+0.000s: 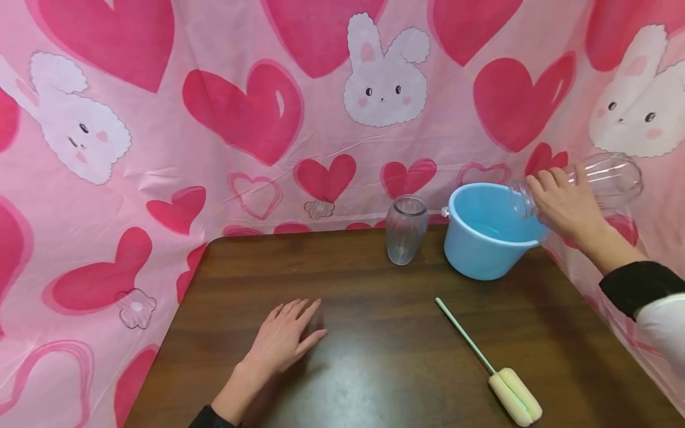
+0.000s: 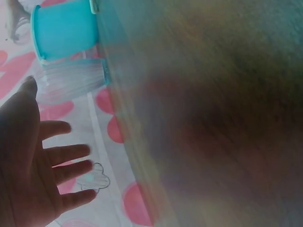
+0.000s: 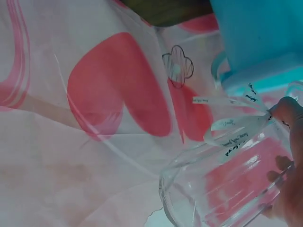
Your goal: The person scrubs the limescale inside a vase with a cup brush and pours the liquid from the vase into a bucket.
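My right hand (image 1: 569,205) grips a clear glass vase (image 1: 615,178), tilted nearly flat with its mouth over the blue bucket (image 1: 481,261). In the right wrist view, a printed white ribbon bow (image 3: 232,125) is tied round the vase near the thumb. Water shows inside the bucket. My left hand (image 1: 280,336) hovers low over the left part of the table, fingers straight and spread, holding nothing. A second glass vase (image 1: 407,232) stands upright just left of the bucket.
A sponge brush (image 1: 514,395) with a thin green handle lies on the brown wooden table (image 1: 364,309) at the front right. Pink cloth (image 1: 321,131) with hearts and rabbits hangs behind and at both sides.
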### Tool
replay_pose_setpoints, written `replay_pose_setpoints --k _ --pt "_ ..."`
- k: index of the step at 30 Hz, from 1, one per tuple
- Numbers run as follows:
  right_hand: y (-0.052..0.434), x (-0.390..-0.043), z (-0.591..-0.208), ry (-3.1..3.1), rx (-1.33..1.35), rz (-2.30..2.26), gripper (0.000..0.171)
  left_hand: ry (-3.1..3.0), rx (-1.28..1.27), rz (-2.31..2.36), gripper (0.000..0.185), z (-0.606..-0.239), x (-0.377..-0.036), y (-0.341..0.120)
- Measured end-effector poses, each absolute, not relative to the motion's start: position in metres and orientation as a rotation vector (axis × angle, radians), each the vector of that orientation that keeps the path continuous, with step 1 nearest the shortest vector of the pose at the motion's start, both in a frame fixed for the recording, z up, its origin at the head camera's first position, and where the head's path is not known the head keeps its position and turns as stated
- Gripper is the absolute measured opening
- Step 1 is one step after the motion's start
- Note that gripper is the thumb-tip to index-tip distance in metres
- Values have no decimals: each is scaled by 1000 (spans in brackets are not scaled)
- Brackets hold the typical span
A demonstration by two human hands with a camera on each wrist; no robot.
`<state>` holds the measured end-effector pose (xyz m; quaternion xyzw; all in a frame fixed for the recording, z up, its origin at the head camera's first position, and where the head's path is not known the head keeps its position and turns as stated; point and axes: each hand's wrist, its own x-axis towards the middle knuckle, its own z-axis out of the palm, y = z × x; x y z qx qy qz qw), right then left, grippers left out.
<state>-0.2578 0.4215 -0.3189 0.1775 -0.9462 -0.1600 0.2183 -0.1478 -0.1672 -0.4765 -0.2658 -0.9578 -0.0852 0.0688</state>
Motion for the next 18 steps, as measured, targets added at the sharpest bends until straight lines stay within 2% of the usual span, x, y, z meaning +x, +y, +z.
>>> replay_pose_setpoints --k 10,18 --pt "414 -255 -334 -2568 663 -606 125 -2860 -792 -236 68 -472 -150 -170" --pt "413 -250 -333 -2602 686 -734 127 -2878 -771 -251 70 -471 -151 -172"
